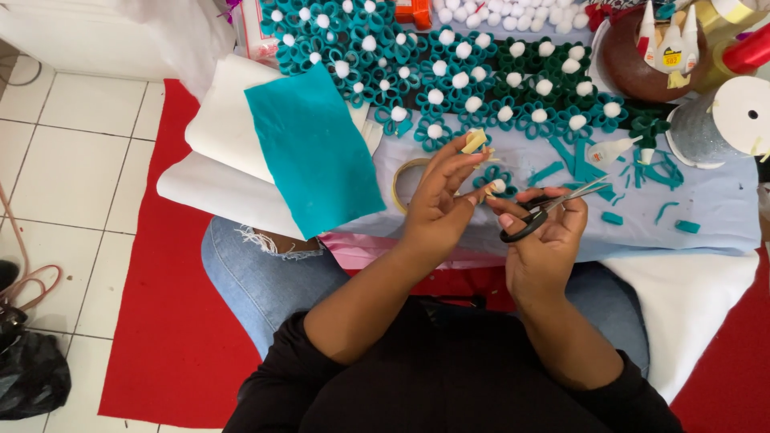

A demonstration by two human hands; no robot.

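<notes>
The left hand [439, 200] holds its fingers spread, with thumb and forefinger pinching a small teal felt loop flower with a white pompom centre [495, 184], raised just above the pale blue cloth-covered table [722, 204] so it stays clear for handling. The right hand [547, 232] curls around black-handled metal scissors [545, 210], blades pointing away. Nearby lie a flat teal felt sheet [313, 148] and rows of finished fuzzy flowers [449, 72].
</notes>
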